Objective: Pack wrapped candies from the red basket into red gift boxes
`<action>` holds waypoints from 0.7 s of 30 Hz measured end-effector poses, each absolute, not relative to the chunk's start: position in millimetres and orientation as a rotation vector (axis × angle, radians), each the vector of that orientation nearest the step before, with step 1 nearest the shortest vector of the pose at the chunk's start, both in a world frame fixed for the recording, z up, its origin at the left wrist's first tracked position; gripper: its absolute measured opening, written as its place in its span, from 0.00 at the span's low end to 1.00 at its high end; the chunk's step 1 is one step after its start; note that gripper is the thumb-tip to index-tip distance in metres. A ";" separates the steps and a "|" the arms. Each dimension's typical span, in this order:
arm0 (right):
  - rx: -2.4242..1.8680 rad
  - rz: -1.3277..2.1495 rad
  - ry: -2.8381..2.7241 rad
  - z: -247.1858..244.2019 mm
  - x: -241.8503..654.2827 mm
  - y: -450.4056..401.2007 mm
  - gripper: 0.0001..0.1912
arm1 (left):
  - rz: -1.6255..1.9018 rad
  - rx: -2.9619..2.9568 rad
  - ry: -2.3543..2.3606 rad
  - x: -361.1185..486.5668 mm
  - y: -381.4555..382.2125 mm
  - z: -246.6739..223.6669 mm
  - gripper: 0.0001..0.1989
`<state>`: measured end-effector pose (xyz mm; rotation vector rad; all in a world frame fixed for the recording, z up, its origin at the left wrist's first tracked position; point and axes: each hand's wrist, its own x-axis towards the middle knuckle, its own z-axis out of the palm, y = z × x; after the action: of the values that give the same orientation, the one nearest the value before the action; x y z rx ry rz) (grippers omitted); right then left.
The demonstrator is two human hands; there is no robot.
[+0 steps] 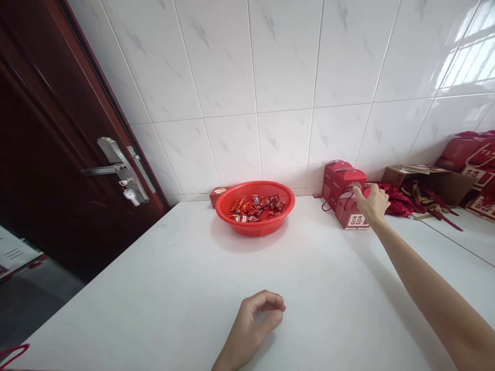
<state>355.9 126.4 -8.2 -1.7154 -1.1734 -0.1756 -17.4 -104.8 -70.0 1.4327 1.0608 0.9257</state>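
My left hand [257, 320] rests low over the white table, its fingers loosely curled. A gap shows between its thumb and fingers, and nothing is in it. My right hand [373, 202] reaches far forward to the right, at the top of a small red gift box [346, 212] with a white double-happiness label. Its thumb and index finger are apart beside the box's top; whether they touch it is hard to see. Right behind stand taller red boxes [335, 181] with rounded tops. A red plastic basket [255, 229] of wrapped candies [255, 207] sits near the wall.
Another small red box [214, 198] is partly hidden behind the basket. At the right lie dark red fabric [396, 200], an open cardboard box [444, 180] with ribbons, and more red gift boxes [485, 170]. A tiled wall borders the table [174, 288]; a dark door [58, 129] is left.
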 end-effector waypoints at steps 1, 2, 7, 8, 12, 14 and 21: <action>-1.751 -0.164 -1.156 -7.2 356.0 122.2 0.23 | 0.918 1.443 1.063 -17.5 -104.8 -70.2 0.09; -1.790 -0.146 -1.137 -6.1 355.8 117.2 0.24 | 0.911 1.451 1.066 -17.6 -104.8 -70.0 0.09; -1.868 -0.163 -1.218 -4.2 351.0 80.9 0.24 | 0.894 1.485 1.077 -20.5 -105.3 -67.9 0.09; -1.836 -0.196 -1.276 -5.9 348.2 72.1 0.22 | 0.894 1.490 1.088 -21.2 -106.2 -67.5 0.09; -1.600 -0.211 -1.568 -23.1 325.1 37.0 0.14 | 0.890 1.548 1.205 -25.6 -119.3 -62.8 0.09; -1.435 -0.175 -1.713 -34.7 308.6 21.5 0.12 | 0.874 1.636 1.299 -32.3 -132.9 -56.6 0.10; -1.202 0.026 -1.903 -54.2 277.9 -10.3 0.11 | 0.915 2.166 1.900 -110.3 -214.0 -14.8 0.10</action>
<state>277.9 -10.3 -54.2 -1.2020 -1.9027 0.0257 -110.3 -214.0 -14.8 2.1657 1.9000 0.9151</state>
